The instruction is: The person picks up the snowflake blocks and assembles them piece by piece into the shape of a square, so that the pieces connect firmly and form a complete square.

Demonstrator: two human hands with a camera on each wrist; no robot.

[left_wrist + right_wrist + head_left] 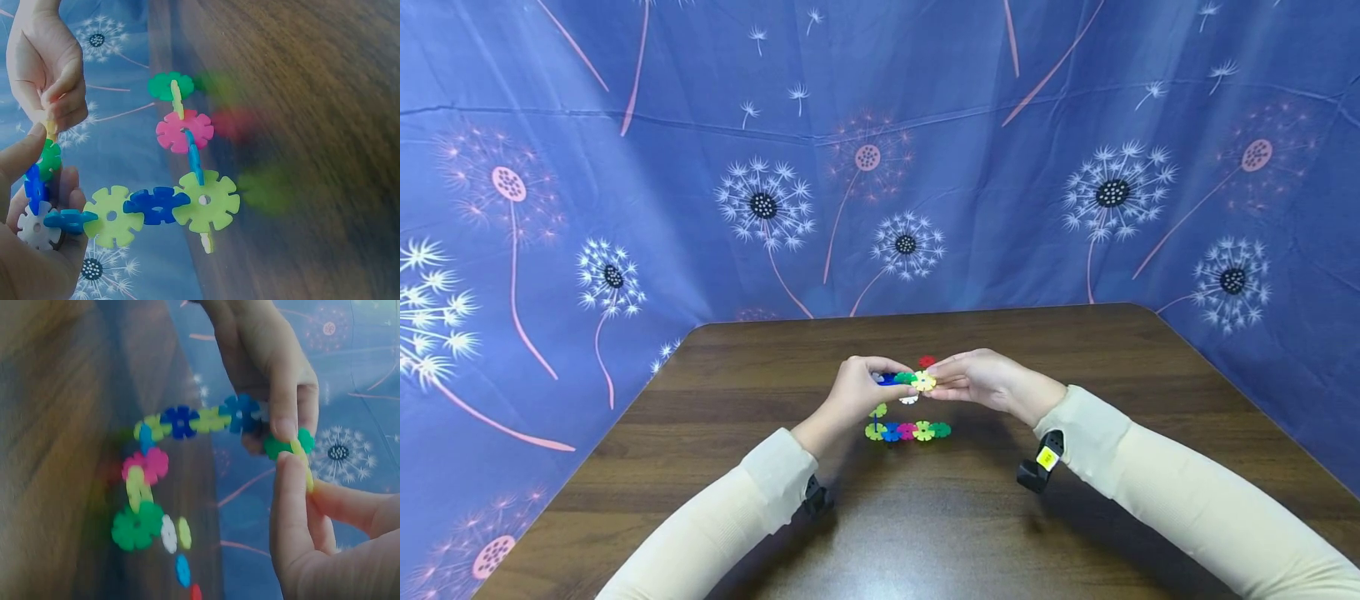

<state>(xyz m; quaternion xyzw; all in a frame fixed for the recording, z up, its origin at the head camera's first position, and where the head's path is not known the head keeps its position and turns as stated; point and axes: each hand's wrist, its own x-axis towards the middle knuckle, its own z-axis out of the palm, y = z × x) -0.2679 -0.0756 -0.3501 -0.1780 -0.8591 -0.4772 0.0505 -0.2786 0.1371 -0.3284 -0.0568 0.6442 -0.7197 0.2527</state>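
Flower-shaped discs are joined in a bent chain: a bottom row with a pink disc (184, 131) and a green end disc (137, 526) by the table, a rising side with a yellow-green disc (112, 216), and a top row held up. My left hand (853, 392) holds the top row, fingers behind the white disc (39, 226) and thumb near the green disc (47, 160). My right hand (992, 382) pinches a yellow disc (923, 381) that touches the green disc's edge; whether it is slotted in, I cannot tell.
Loose discs lie on the brown table (760, 500) beyond the chain: a red one (927, 361), a white one (169, 534), a blue one (182, 570) and a yellow-green one (184, 532). A blue dandelion-print cloth (985, 167) hangs behind the table.
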